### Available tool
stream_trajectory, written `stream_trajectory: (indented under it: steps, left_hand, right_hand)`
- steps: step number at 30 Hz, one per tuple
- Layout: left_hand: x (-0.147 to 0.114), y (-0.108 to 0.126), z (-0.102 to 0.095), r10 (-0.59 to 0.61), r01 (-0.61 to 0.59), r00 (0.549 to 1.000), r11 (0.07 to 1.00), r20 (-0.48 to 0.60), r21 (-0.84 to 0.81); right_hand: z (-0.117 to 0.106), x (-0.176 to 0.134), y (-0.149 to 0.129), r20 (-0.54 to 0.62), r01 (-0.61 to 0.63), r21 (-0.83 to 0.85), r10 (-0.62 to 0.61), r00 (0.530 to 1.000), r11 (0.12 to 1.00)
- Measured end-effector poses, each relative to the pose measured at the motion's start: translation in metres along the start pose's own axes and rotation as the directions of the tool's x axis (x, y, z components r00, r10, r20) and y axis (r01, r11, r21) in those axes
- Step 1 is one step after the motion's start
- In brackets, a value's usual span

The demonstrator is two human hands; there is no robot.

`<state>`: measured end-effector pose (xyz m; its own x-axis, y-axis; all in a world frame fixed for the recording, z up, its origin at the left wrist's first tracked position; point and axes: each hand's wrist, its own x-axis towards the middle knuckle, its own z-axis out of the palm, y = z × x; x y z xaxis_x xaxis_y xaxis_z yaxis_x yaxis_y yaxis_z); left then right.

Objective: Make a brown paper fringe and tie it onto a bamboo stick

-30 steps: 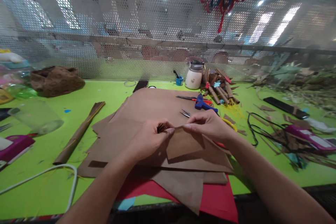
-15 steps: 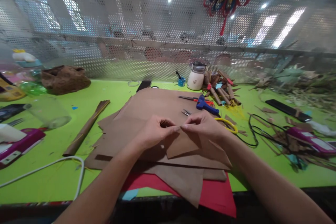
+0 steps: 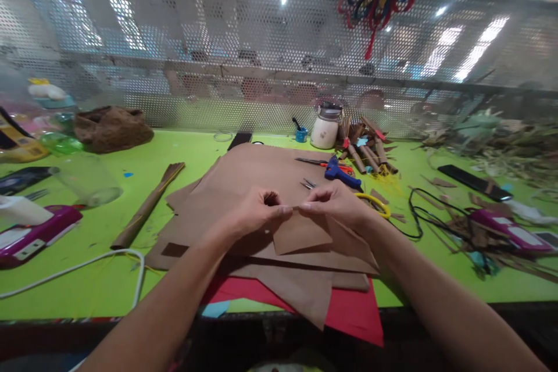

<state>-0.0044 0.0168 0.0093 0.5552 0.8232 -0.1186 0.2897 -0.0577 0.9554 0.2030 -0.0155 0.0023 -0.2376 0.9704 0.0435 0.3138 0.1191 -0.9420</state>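
Thumb and fingers of my left hand (image 3: 260, 209) are pinched together at the edge of a small piece of brown paper (image 3: 301, 235). Close beside it, my right hand (image 3: 333, 202) pinches the same edge, and a narrow bit of paper shows between the fingertips. The piece hangs or lies just over a stack of large brown paper sheets (image 3: 257, 168); whether it touches them I cannot tell. Scissors with a yellow handle (image 3: 378, 204) lie partly hidden behind my right hand. Beyond them rests a blue glue gun (image 3: 342, 171).
Red paper (image 3: 355, 314) sticks out under the stack at the table's front edge. A rolled brown paper bundle (image 3: 148, 206) lies left, near a white cable (image 3: 140, 279). On the right are a black cable (image 3: 414, 215), a phone (image 3: 474, 182) and paper scraps. A white jar (image 3: 326, 128) stands behind.
The view has shifted slightly, so the table's front edge sits higher in the picture. Both hands keep their pinch, and the paper edge between them looks more level.
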Motion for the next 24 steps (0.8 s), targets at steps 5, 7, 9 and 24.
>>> stream_trajectory:
  steps: [5, 7, 9, 24]
  left_hand:
    - [0.0, 0.001, -0.003, 0.003, -0.003, 1.0, 1.0, -0.01, -0.021]
    - [0.0, 0.0, -0.004, -0.011, 0.011, 1.0, 1.0, -0.014, -0.024]
    - [0.001, -0.002, -0.005, -0.024, 0.024, 1.0, 0.999, 0.0, -0.029]
    - [0.005, -0.007, -0.016, 0.731, -0.475, 0.668, 0.278, 0.137, 0.835]
  right_hand:
    - [-0.006, 0.001, 0.002, 0.042, -0.023, 0.025, 0.022, 0.999, 0.999]
    - [-0.009, 0.001, 0.004, 0.045, -0.025, 0.055, 0.022, 0.999, 0.998]
    - [-0.011, 0.002, 0.007, 0.038, -0.023, 0.071, 0.02, 0.999, 0.997]
    - [-0.01, 0.003, 0.0, 0.173, 0.424, -0.845, -0.585, 0.793, 0.325]
